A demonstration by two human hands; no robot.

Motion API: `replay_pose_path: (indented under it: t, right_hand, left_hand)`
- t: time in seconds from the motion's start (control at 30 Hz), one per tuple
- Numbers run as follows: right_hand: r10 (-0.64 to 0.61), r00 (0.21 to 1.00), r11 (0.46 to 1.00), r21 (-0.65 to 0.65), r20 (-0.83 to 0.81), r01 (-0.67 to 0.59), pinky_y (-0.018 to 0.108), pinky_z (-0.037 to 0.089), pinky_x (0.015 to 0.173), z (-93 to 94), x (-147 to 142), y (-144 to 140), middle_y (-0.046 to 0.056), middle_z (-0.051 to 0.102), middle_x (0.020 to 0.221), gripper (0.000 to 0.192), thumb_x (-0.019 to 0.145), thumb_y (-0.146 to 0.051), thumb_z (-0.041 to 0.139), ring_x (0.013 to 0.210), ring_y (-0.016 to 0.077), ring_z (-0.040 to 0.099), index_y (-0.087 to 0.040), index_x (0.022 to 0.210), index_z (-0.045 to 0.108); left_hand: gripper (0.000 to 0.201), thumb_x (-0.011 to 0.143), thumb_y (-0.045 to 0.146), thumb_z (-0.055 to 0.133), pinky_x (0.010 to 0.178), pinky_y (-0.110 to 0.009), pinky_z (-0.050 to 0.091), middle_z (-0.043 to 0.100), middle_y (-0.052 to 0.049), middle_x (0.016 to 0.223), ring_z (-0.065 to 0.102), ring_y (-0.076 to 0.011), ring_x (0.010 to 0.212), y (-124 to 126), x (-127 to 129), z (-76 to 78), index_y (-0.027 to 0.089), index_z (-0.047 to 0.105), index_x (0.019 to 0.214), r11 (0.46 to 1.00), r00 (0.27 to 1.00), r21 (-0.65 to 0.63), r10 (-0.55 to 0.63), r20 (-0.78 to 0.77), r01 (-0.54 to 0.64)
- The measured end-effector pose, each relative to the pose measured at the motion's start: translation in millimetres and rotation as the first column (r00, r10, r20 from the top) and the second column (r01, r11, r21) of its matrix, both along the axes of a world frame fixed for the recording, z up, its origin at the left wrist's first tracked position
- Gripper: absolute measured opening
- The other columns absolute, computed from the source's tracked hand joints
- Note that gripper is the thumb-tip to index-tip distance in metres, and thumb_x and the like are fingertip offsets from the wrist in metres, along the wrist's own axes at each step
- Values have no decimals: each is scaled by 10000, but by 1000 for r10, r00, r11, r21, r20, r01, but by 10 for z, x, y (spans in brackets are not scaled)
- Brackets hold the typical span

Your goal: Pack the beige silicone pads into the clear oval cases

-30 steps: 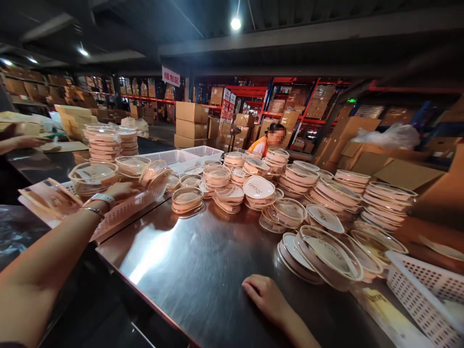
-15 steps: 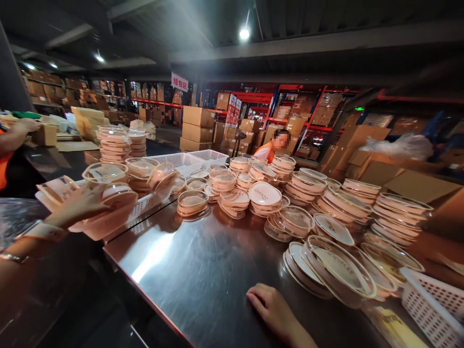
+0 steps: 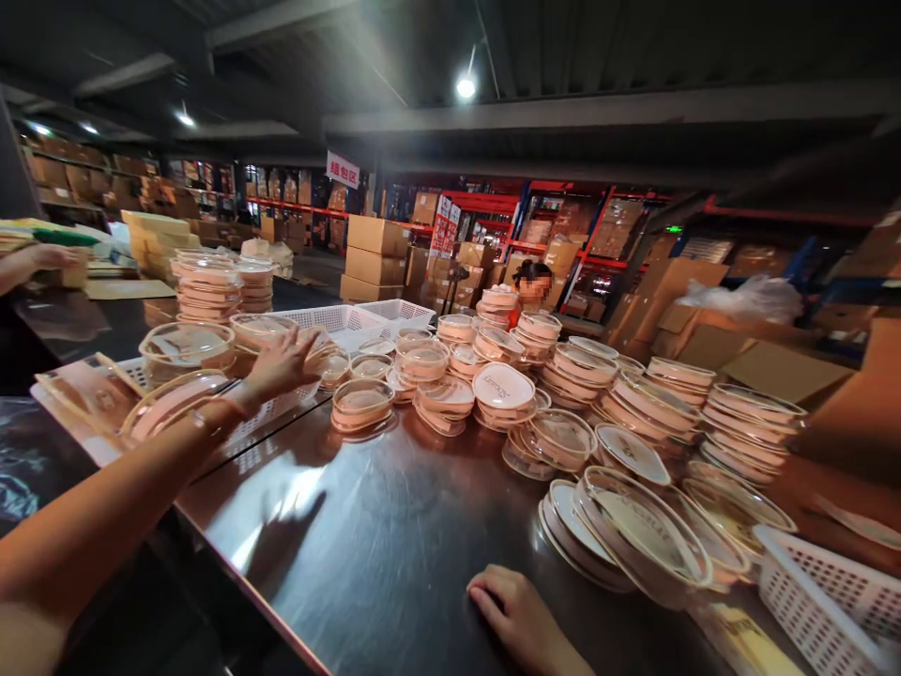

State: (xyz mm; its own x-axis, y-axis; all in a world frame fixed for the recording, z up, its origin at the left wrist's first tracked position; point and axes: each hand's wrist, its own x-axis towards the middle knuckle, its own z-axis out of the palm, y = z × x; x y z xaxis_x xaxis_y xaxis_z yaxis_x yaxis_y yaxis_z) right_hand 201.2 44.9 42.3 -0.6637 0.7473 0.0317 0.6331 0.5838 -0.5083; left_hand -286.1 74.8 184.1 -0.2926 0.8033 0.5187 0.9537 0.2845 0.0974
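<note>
My left hand (image 3: 282, 364) reaches out over a white perforated basket (image 3: 282, 404), its fingers spread and nothing held in them. It is nearest to the oval clear-lidded packages at the basket's far end; whether it touches one I cannot tell. Inside the basket lie more of these pinkish packages, one oval package (image 3: 187, 349) near the far side and one tilted package (image 3: 175, 404) below it. My right hand (image 3: 517, 606) rests on the metal table (image 3: 380, 535), fingers curled in, with no object showing. To its right leans a stack of large oval packages (image 3: 640, 526).
Several stacks of oval packages (image 3: 443, 404) crowd the table's far and right side. A second white basket (image 3: 817, 591) stands at the right edge. Behind are cardboard boxes (image 3: 376, 249), a co-worker (image 3: 531, 286), and another person's hand (image 3: 49, 258) at far left.
My left hand has moved right and away from the packages at the basket's near end, and its fingers have spread. My right hand stays on the table. The view has shifted slightly.
</note>
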Motion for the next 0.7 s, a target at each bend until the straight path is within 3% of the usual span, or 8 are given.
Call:
replay_pose_path:
  t: [0.07,0.17,0.33,0.43,0.57,0.7]
  right_hand:
    - [-7,1000,1000,-3,-1,7,287,457,781,-3,-1,-1,75,739,905,373,968,-355,410,864,209,674,-187,891,734]
    - [-5,1000,1000,-7,14,5,282,454,777,-2,-6,-9,72,738,903,362,969,-345,420,865,206,674,-187,898,738]
    - [7,1000,1000,-17,27,-7,284,455,785,1,-10,-13,71,734,918,358,972,-345,417,873,206,671,-195,919,738]
    - [10,1000,1000,-30,14,-10,293,456,795,-5,-4,-1,76,731,928,352,969,-335,417,884,211,671,-188,927,734]
    - [16,1000,999,-31,23,-15,299,457,786,-11,4,9,82,724,912,355,968,-334,413,875,218,669,-181,918,729]
    - [8,1000,1000,-29,25,-7,291,455,775,-4,2,4,74,719,895,357,971,-339,410,860,209,665,-188,900,725]
  left_hand:
    - [781,760,385,711,966,-511,420,423,-240,1490,477,-424,1286,273,46,67,209,424,1465,1000,1000,-30,-10,9,10]
    - [609,863,321,578,914,-434,452,538,-208,1372,585,-343,1142,371,-33,167,192,459,1447,1000,999,-30,-2,35,3]
    - [566,890,382,504,840,-371,466,577,-198,1315,615,-288,1028,62,-390,435,139,502,1401,997,995,-2,71,69,-71]
    - [552,886,399,498,797,-326,467,656,-168,1195,621,-244,950,-129,-605,515,88,533,1340,994,991,-34,102,87,-100]
    - [554,902,414,440,766,-340,478,685,-183,1102,623,-237,874,-284,-803,463,10,534,1269,986,981,-32,167,98,-164]
    - [512,907,358,422,838,-381,472,645,-201,1201,617,-268,977,-310,-840,260,30,528,1286,989,987,14,144,70,-145]
